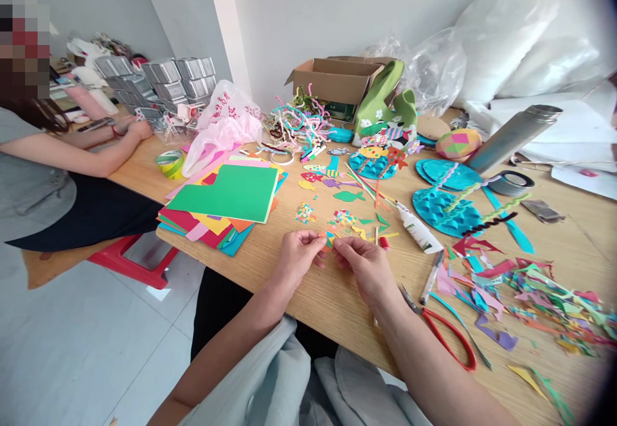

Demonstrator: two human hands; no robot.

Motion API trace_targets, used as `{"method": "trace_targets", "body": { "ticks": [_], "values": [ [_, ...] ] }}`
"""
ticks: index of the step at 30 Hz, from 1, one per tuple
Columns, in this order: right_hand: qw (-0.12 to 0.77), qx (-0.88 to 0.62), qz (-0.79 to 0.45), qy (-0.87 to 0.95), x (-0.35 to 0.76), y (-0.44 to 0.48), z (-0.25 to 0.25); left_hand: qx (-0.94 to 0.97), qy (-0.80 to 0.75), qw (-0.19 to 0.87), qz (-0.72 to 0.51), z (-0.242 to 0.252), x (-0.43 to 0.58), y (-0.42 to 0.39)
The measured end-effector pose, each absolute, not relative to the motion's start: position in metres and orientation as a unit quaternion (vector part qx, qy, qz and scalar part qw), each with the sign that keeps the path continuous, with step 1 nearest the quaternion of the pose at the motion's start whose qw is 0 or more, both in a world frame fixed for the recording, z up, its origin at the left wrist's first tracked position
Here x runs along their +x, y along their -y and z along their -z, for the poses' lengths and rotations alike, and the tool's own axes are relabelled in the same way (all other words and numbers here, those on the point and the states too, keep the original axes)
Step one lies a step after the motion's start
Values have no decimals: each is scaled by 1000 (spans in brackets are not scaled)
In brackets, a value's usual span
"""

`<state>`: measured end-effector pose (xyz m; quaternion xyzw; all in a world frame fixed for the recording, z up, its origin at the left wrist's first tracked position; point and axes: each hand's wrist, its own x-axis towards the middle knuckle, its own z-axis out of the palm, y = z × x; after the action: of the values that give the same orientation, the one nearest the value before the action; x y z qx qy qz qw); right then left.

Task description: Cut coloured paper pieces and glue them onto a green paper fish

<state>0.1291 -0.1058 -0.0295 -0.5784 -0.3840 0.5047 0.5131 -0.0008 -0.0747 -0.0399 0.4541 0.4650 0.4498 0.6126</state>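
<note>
Over the near edge of the wooden table [260, 246], both of my hands meet at a small multicoloured paper piece [330, 239]. My left hand [303, 252] pinches its left side between thumb and fingers. On the other side, my right hand [365, 265] is closed on its right edge. Fingertips hide most of the piece, so its shape is unclear. Just beyond lie small heaps of paper bits [344, 218], a green paper fish [349, 196] and other paper fish cutouts. A white glue bottle [418, 228] and red-handled scissors [446, 333] lie to the right of my right hand.
Coloured paper sheets [236, 191] are stacked at left. Paper scraps [544, 297] spread across the right side. Blue scalloped discs [446, 213], a metal flask [515, 137], pipe cleaners [299, 124] and a cardboard box [332, 79] stand farther back. Another person's forearms [106, 150] rest at the far left.
</note>
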Motion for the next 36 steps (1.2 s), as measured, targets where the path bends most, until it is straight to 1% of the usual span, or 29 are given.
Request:
{"method": "trace_targets", "body": {
  "ticks": [24,29,36],
  "values": [
    [535,-567,-521,348,131,105,31,460,-456,623,-439,38,-2,76],
    [520,-559,-531,367,134,104,31,475,-455,623,-423,39,-3,75],
    [510,-583,-496,392,132,104,35,464,-466,628,-416,33,0,76]
  ]
}}
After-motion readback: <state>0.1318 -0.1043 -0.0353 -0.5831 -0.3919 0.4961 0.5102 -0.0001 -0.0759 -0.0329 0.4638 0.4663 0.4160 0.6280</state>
